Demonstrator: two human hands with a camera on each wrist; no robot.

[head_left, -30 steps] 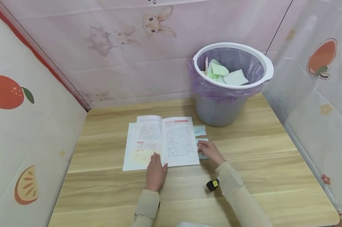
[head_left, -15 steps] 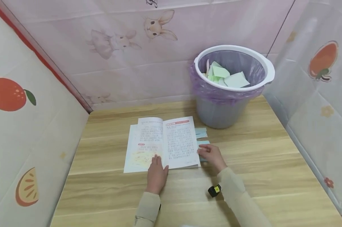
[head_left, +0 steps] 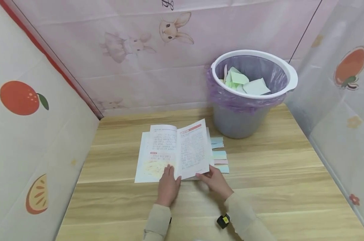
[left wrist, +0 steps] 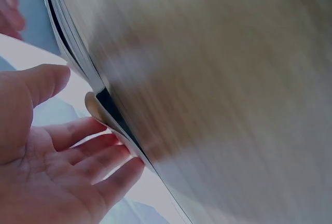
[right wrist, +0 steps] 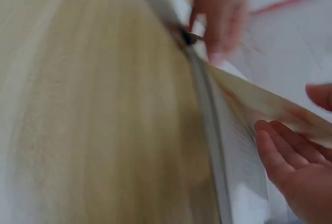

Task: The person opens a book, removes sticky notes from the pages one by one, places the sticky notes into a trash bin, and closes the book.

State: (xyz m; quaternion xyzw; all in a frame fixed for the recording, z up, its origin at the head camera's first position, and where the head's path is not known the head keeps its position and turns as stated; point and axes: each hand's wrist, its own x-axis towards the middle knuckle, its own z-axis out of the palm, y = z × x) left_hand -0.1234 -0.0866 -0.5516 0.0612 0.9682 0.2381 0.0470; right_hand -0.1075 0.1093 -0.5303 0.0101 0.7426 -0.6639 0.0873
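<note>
An open book [head_left: 163,144] with printed text lies on the wooden table in the head view, its right page [head_left: 194,150] raised at a slant. My left hand [head_left: 169,185] rests on the lower left page near the spine, its fingers straight. At the lower corner of the raised page, my right hand [head_left: 215,180] touches the sheet. In the right wrist view its fingers [right wrist: 282,149] lie straight against the page's underside, with the thumb apart on the other side. Coloured paper strips [head_left: 220,155] stick out past the book's right edge.
Behind the book to the right stands a grey bin [head_left: 242,122] lined with a purple bag, with green and white paper pieces [head_left: 255,87] inside. Printed fabric walls [head_left: 155,87] border the wooden table [head_left: 109,201] at the back and sides.
My right hand has moved from the book's right edge to the page's lower corner, and the right page has risen. More coloured strips show. The left hand stays on the left page.
</note>
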